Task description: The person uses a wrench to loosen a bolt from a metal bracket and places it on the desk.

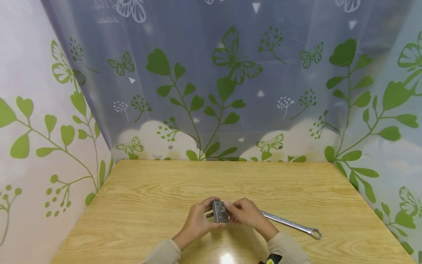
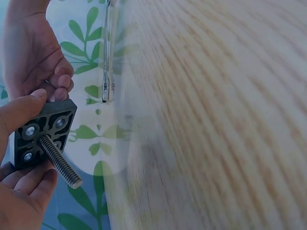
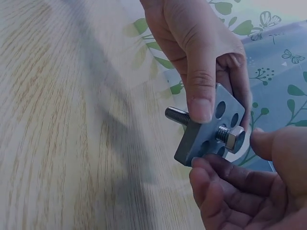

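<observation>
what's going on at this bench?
A person is handling a square plate with a hex bolt through its middle. The left hand grips the plate by its edges, above the table. The right hand is at the bolt-head side, fingers loosely curled, thumb just off the head. Bare thread shows between head and plate, so the bolt isn't fully home. A wrench lies on the table to the right, ring end outward.
</observation>
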The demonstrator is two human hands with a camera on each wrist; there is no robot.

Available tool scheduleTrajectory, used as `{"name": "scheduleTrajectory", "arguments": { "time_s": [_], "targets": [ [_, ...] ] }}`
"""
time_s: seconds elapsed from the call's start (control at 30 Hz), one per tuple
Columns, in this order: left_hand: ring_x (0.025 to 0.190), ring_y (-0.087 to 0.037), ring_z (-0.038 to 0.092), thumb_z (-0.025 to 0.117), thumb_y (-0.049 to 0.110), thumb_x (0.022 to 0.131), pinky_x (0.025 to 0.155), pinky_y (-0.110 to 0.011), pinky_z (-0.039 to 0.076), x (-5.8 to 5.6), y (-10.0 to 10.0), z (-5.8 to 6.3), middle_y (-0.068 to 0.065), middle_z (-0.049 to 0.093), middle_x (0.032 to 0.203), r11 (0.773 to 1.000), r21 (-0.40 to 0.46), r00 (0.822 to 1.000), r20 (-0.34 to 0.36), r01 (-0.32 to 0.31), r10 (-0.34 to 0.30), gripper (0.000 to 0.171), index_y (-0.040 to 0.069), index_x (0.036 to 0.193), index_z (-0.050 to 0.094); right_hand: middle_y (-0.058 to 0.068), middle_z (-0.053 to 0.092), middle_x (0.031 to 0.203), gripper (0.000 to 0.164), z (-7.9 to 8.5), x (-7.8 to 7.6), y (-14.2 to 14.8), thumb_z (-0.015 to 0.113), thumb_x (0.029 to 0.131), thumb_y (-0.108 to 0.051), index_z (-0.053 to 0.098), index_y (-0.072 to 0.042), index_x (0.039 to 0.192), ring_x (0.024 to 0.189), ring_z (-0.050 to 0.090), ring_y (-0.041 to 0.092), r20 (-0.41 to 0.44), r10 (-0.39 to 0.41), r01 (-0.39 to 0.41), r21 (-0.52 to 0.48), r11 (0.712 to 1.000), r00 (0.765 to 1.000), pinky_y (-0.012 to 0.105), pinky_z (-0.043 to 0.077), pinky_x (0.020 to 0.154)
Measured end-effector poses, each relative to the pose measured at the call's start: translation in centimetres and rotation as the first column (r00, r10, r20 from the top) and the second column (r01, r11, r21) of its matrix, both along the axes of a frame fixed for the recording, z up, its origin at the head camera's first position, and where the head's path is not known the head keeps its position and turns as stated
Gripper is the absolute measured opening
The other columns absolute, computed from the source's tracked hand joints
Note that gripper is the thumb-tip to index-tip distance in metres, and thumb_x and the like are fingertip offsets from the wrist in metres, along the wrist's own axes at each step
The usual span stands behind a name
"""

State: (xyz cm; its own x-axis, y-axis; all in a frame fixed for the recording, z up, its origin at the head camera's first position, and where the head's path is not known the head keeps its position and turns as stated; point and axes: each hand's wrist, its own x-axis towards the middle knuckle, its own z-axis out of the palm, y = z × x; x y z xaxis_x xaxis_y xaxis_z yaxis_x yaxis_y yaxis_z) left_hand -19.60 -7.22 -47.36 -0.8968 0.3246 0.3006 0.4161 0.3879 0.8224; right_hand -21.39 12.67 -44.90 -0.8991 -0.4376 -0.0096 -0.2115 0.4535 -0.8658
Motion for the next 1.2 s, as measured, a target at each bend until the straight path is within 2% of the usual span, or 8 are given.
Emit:
{"name": "scheduleTrajectory", "arguments": {
  "time_s": [0.2,0.33,0.53,0.67,0.77,0.97,1.1,1.2],
  "targets": [
    [0.106,-0.03,0.065,0.088,0.01,0.067,0.086,-0.03,0.056,-0.04,0.06,-0.03,-0.019,0.065,0.118,1.0,-0.009,1.0,-0.002,0.006,-0.006,0.066,0.001,0.124,0.057,0.004,0.063,0.062,0.047,-0.1,-0.11,-0.29,0.052,0.099,-0.037,0.068,0.0,0.075,0.055,0.06,0.016,-0.009,0.003,-0.002,0.037,0.999,1.0,0.031,0.056,0.052],
    [0.106,-0.03,0.065,0.088,0.011,0.067,0.087,-0.033,0.056,-0.12,-0.09,-0.08,-0.018,0.066,0.118,1.0,-0.008,1.0,-0.006,0.008,-0.008,0.066,-0.001,0.124,0.057,0.004,0.063,0.065,0.037,0.22,-0.03,-0.3,0.057,0.097,-0.034,0.069,-0.001,0.086,0.058,0.06,0.017,-0.027,0.04,-0.04,0.031,0.999,0.999,0.029,0.054,0.053],
    [0.105,-0.03,0.066,0.088,0.014,0.067,0.087,-0.034,0.056,-0.3,-0.22,-0.14,-0.017,0.067,0.116,1.0,-0.007,1.0,-0.006,-0.003,0.003,0.067,0.0,0.124,0.057,0.008,0.07,0.091,0.026,0.25,-0.16,0.02,0.065,0.092,-0.023,0.068,-0.003,0.109,0.077,0.067,0.02,-0.108,0.091,-0.09,0.011,0.996,0.99,0.031,0.058,0.066],
    [0.107,-0.03,0.065,0.088,0.015,0.068,0.087,-0.033,0.056,-0.27,-0.23,-0.09,-0.018,0.066,0.118,1.0,0.008,1.0,0.011,0.011,-0.011,0.067,0.002,0.126,0.057,0.009,0.069,0.104,0.02,0.28,-0.2,0.13,0.067,0.09,-0.011,0.069,-0.008,0.109,0.089,0.067,0.019,-0.17,0.113,-0.114,0.009,0.993,0.979,0.026,0.057,0.075],
    [0.109,-0.028,0.064,0.087,0.016,0.069,0.088,-0.034,0.056,-0.19,-0.22,0.02,-0.016,0.065,0.12,1.0,0.017,1.0,0.022,0.018,-0.019,0.067,0.004,0.127,0.056,0.007,0.067,0.106,0.018,0.37,-0.13,0.12,0.067,0.089,-0.006,0.071,-0.009,0.106,0.091,0.066,0.019,-0.175,0.119,-0.121,-0.001,0.993,0.977,0.024,0.057,0.077],
    [0.109,-0.028,0.064,0.087,0.016,0.07,0.088,-0.035,0.056,-0.15,-0.2,0.02,-0.016,0.065,0.12,0.999,0.028,0.999,0.021,0.027,-0.027,0.066,0.003,0.127,0.056,0.005,0.067,0.106,0.017,0.38,0.02,0.04,0.068,0.088,-0.007,0.071,-0.011,0.105,0.089,0.065,0.016,-0.188,0.109,-0.109,0.007,0.994,0.976,0.023,0.056,0.075],
    [0.108,-0.03,0.065,0.087,0.015,0.069,0.087,-0.034,0.056,-0.2,-0.21,-0.24,-0.019,0.065,0.119,0.999,0.022,1.0,0.008,0.025,-0.025,0.067,-0.001,0.126,0.056,0.008,0.068,0.108,0.022,0.18,0.02,0.09,0.064,0.093,-0.019,0.068,-0.008,0.111,0.09,0.066,0.019,-0.165,0.107,-0.111,-0.016,0.994,0.98,0.027,0.057,0.076],
    [0.106,-0.032,0.065,0.088,0.013,0.067,0.086,-0.032,0.057,-0.18,-0.2,-0.45,-0.021,0.065,0.119,1.0,0.013,1.0,-0.004,0.016,-0.016,0.068,-0.002,0.125,0.056,0.011,0.069,0.098,0.031,-0.04,0.01,0.2,0.056,0.098,-0.028,0.066,-0.002,0.11,0.083,0.067,0.023,-0.109,0.088,-0.092,-0.027,0.995,0.99,0.034,0.058,0.071]
  ]
}}
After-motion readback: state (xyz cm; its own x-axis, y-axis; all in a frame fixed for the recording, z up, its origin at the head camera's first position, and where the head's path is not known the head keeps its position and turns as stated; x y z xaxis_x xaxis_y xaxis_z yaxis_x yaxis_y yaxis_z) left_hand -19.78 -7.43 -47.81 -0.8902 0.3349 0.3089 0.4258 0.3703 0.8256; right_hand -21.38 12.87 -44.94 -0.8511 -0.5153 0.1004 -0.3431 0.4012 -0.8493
